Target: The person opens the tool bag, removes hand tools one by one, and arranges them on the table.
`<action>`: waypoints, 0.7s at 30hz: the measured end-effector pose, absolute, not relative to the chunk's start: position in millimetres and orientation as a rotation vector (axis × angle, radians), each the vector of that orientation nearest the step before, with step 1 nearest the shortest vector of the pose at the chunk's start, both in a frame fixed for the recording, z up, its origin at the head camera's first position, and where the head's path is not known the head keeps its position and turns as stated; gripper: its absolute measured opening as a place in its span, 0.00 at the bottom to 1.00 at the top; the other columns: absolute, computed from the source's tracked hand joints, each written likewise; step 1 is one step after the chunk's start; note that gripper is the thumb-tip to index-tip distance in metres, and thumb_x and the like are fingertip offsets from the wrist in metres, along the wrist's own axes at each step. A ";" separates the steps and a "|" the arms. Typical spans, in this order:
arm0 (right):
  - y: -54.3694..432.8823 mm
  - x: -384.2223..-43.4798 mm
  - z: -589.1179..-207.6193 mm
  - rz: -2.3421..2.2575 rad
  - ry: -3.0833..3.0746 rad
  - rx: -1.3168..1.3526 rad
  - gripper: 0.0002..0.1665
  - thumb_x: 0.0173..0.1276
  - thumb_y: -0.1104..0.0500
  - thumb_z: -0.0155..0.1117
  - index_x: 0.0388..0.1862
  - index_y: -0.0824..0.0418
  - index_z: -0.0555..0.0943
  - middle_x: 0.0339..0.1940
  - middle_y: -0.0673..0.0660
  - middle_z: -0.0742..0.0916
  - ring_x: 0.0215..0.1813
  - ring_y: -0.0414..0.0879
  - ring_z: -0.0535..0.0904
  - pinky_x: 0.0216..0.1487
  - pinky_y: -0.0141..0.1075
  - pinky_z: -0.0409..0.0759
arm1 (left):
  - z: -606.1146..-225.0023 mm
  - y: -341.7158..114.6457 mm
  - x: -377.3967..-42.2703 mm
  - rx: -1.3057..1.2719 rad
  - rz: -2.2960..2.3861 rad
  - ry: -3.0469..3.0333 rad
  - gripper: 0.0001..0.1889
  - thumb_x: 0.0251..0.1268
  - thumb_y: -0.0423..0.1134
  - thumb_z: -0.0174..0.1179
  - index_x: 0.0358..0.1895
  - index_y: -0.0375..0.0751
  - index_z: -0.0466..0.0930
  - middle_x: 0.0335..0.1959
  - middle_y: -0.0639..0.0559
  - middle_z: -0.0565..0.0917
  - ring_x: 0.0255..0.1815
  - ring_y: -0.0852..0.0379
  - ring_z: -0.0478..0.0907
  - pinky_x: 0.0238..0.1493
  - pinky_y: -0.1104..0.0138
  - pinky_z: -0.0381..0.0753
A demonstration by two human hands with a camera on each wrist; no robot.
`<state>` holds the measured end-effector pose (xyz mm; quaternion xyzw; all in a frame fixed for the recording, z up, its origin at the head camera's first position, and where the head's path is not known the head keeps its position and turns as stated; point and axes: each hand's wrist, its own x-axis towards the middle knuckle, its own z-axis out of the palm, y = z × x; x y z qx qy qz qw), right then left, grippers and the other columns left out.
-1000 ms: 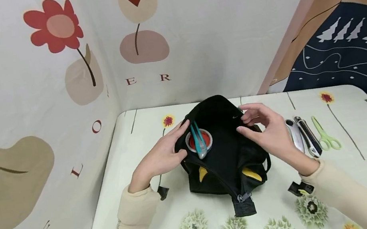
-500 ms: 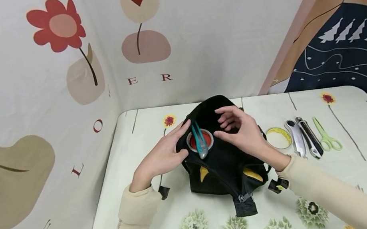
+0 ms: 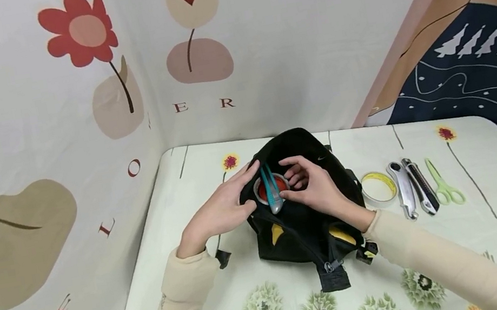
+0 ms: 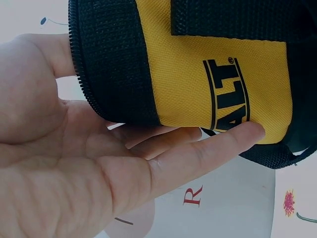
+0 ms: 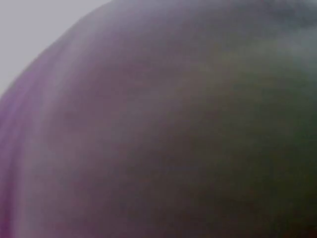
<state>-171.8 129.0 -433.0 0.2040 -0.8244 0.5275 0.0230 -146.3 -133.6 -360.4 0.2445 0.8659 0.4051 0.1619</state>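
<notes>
A black and yellow tool bag (image 3: pixel 294 249) lies unzipped on the table, its dark inside facing up. My left hand (image 3: pixel 217 207) holds its left side at the rim; the left wrist view shows long fingers along the outer wall of the bag (image 4: pixel 183 74), the thumb behind the zip edge. In the bag, a teal utility knife (image 3: pixel 271 187) lies across a round, roll-like thing (image 3: pixel 262 192) with a pale rim and red centre. My right hand (image 3: pixel 315 187) hangs over the opening, fingers bent and thumb right at the knife's side. The right wrist view is a dark blur.
To the bag's right lie a yellow-lined tape roll (image 3: pixel 379 187), a silver utility knife (image 3: pixel 404 192), a black utility knife (image 3: pixel 420 186) and green scissors (image 3: pixel 443 185) on the flowered tablecloth (image 3: pixel 471 249). Printed fabric walls (image 3: pixel 278 35) stand behind and at the left.
My right hand has moved left from the bag's right rim, across the opening to the teal knife. The tape roll on the table has come into sight. My left hand stays at the bag.
</notes>
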 end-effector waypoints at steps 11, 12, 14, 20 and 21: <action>119.9 -177.3 -450.0 1.664 -2.614 0.613 0.38 0.65 0.70 0.83 0.73 0.71 0.79 0.51 0.69 0.88 0.49 0.61 0.88 0.53 0.51 0.90 | -360.3 -134.6 -147.0 0.693 1.132 2.479 0.44 0.78 0.30 0.52 0.94 0.49 0.46 0.93 0.43 0.46 0.42 0.46 0.80 0.42 0.57 0.73; 119.4 -178.6 -451.6 1.668 -2.616 0.610 0.38 0.65 0.70 0.83 0.73 0.72 0.78 0.51 0.69 0.88 0.49 0.61 0.89 0.52 0.49 0.90 | -360.3 -134.5 -147.0 0.692 1.131 2.480 0.44 0.78 0.30 0.52 0.94 0.49 0.46 0.93 0.44 0.46 0.49 0.45 0.81 0.45 0.56 0.73; 118.0 -179.7 -452.7 1.682 -2.629 0.588 0.39 0.65 0.70 0.83 0.73 0.71 0.78 0.51 0.68 0.89 0.50 0.62 0.89 0.52 0.45 0.90 | -360.7 -134.3 -147.2 0.696 1.129 2.479 0.44 0.78 0.30 0.52 0.94 0.49 0.46 0.93 0.44 0.46 0.57 0.43 0.81 0.46 0.55 0.74; 115.7 -186.4 -457.5 1.674 -2.675 0.527 0.40 0.64 0.70 0.83 0.74 0.71 0.78 0.53 0.69 0.89 0.53 0.63 0.89 0.49 0.35 0.86 | -361.2 -133.6 -148.1 0.695 1.130 2.481 0.45 0.78 0.29 0.52 0.94 0.49 0.46 0.93 0.44 0.46 0.40 0.50 0.80 0.41 0.56 0.72; 115.7 -187.5 -458.5 1.667 -2.682 0.527 0.40 0.64 0.70 0.83 0.74 0.71 0.78 0.53 0.70 0.89 0.53 0.63 0.89 0.49 0.35 0.86 | -361.1 -133.7 -148.1 0.695 1.132 2.479 0.45 0.78 0.29 0.52 0.94 0.49 0.46 0.93 0.44 0.46 0.33 0.52 0.76 0.40 0.57 0.71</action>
